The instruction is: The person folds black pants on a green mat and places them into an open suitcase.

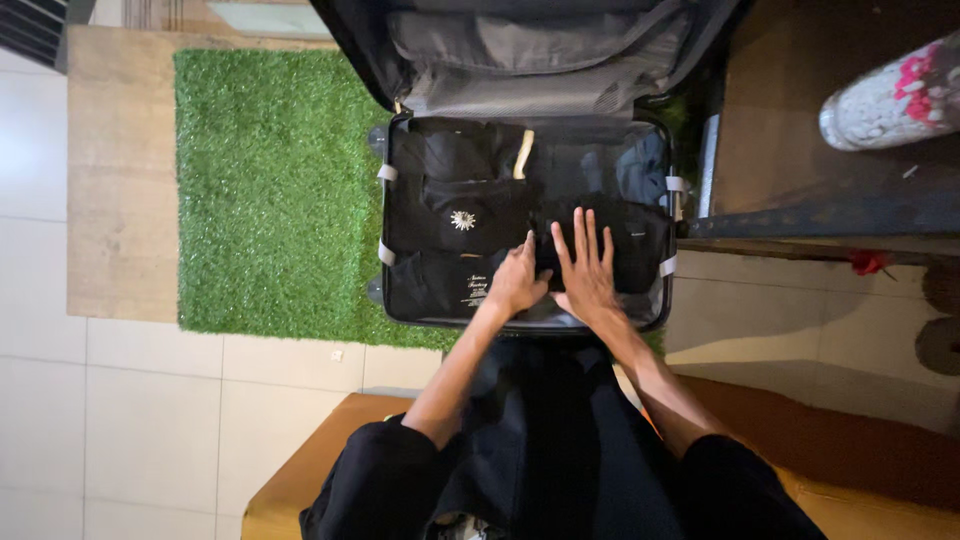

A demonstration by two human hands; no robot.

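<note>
Much of what lies inside the open suitcase (527, 225) is hard to tell apart: the folded black clothes (450, 215) merge into one dark mass, and only a small pale emblem, some pale print near the lower edge and a cream strip near the top break it up. The lid, raised at the top centre of the frame, is cut off by the upper edge, and its grey lining pocket hides whatever it holds. At centre frame the left hand (517, 282) rests on the clothes with fingers partly curled, pressing or pinching the dark cloth; whether it truly grips any I cannot tell. The right hand (584, 268) lies just beside it, flat with fingers spread wide, palm down on the same dark garment and holding nothing. The suitcase sits on a green grass mat (270, 190) at upper left, on pale floor tiles (150, 400). A white and pink shoe (895, 100) shows at the upper right, cut by the frame edge. The person's black-clothed lap fills the bottom centre, blocking the floor beneath
</note>
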